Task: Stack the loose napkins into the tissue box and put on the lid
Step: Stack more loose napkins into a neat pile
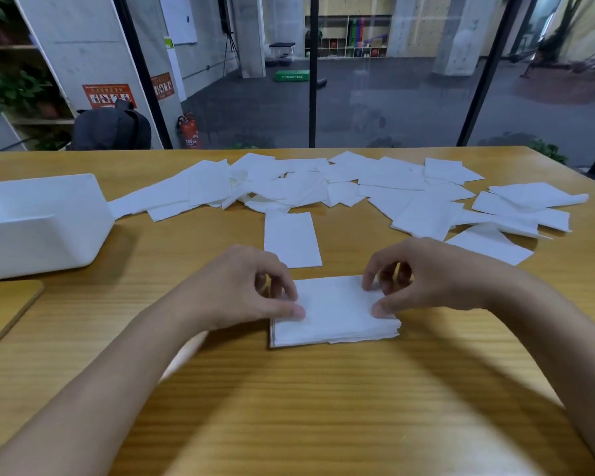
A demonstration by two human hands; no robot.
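The stack point(334, 310) of napkins lies flat on the bench point(323, 407) in front of the person. The left hand point(248, 286) pinches its left edge and the right hand point(426, 276) pinches its right edge, thumbs on top and fingers curled at the far side. The near edge looks ragged, with the layers not quite flush.

Just beyond the stack lies one sheet point(291, 238), apart from it. Farther beyond, the loose napkins point(323, 180) spread in an overlapping band to the stack's left and right. The box point(38, 225) sits well to the left of the stack and beyond it. The lid point(4, 310) lies flat to the stack's far left, nearer the person than the box.

The main risk I see is the stack fanning out. Soft sheets held only at two edges can sag in the middle when lifted, and the lower layers may slide off. Squeezing the two sides inward could buckle the top sheets.

Much of the paper is not yet gathered, so the task looks early. A taller pile will be harder to keep square, and it may catch on the box's rim on the way in. An overfilled box could leave the lid sitting proud. A sleeve or forearm reaching over the stack could also drag the nearer sheets out of place.
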